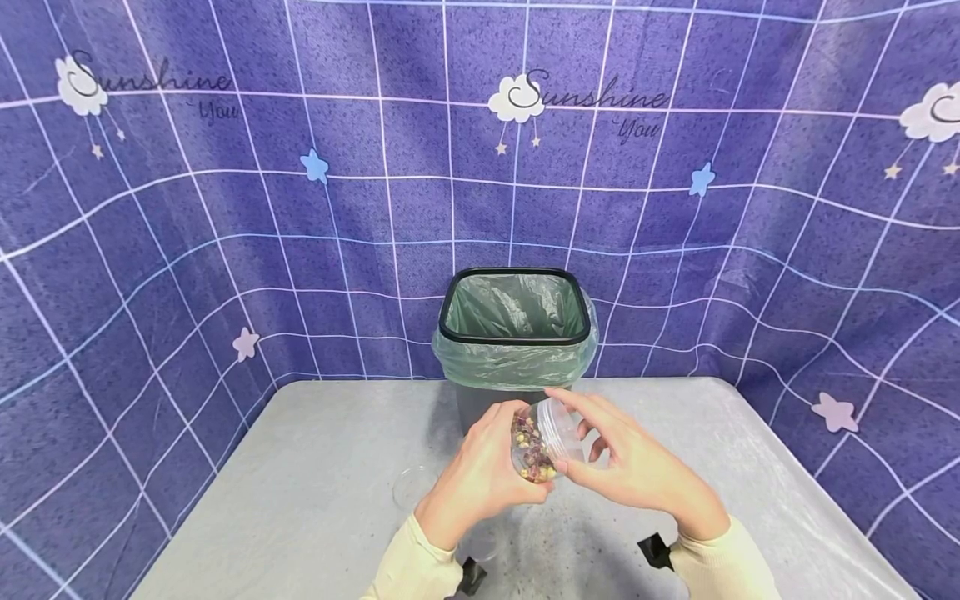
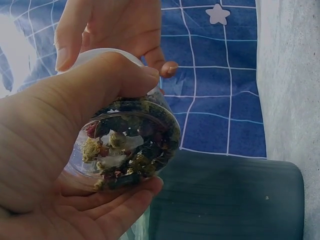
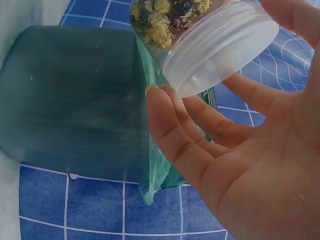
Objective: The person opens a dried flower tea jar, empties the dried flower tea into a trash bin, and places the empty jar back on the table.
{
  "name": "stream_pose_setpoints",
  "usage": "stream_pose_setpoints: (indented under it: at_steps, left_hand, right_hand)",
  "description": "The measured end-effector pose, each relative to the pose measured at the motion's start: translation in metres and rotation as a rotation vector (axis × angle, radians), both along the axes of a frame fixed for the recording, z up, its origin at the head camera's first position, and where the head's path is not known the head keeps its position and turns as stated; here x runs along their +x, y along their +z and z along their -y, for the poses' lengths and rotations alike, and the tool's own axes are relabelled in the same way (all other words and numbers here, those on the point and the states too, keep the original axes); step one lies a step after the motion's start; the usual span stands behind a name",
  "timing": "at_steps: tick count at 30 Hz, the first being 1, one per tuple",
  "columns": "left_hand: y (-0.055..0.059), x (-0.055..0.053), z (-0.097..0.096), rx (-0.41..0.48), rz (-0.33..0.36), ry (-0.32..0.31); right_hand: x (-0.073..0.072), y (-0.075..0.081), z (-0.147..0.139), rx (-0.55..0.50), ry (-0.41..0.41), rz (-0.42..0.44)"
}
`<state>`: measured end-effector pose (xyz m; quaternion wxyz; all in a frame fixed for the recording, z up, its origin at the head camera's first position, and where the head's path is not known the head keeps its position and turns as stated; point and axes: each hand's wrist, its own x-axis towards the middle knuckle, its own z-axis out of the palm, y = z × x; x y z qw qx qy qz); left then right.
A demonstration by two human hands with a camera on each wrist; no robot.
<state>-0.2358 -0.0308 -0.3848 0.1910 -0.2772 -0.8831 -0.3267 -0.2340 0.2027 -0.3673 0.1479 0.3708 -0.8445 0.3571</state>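
A clear round jar [image 1: 528, 450] of dried flowers, with yellow buds and dark red petals, is tilted above the table in front of the bin. My left hand [image 1: 483, 467] grips its body, thumb across one side and fingers beneath. The translucent lid [image 3: 225, 55] faces my right hand [image 1: 626, 458]. Thumb and forefinger of that hand span the lid's edge on opposite sides, while its other fingers curl loosely and the palm stays off the lid's flat top. The left wrist view shows the dried flowers [image 2: 117, 145] through the jar's base.
Behind the hands stands a dark grey bin [image 1: 474, 407] with a black rim [image 1: 513, 340] and a green plastic liner [image 1: 517, 367]. A clear round piece [image 1: 414, 487] lies on the grey-white table [image 1: 322, 467], left of my left hand. Purple gridded cloth [image 1: 375, 208] surrounds the table.
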Motion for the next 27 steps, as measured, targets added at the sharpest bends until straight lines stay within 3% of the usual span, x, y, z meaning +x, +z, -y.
stream_pose_setpoints:
  at_steps: [12, 27]
  left_hand:
    - [0.0, 0.0004, 0.0009, -0.003, -0.002, -0.007]
    - [0.0001, 0.0, 0.0012, 0.002, -0.002, -0.013]
  right_hand:
    - [0.0015, 0.0039, -0.0016, 0.048, 0.053, -0.069]
    - [0.0005, 0.0055, 0.0032, -0.011, 0.177, -0.139]
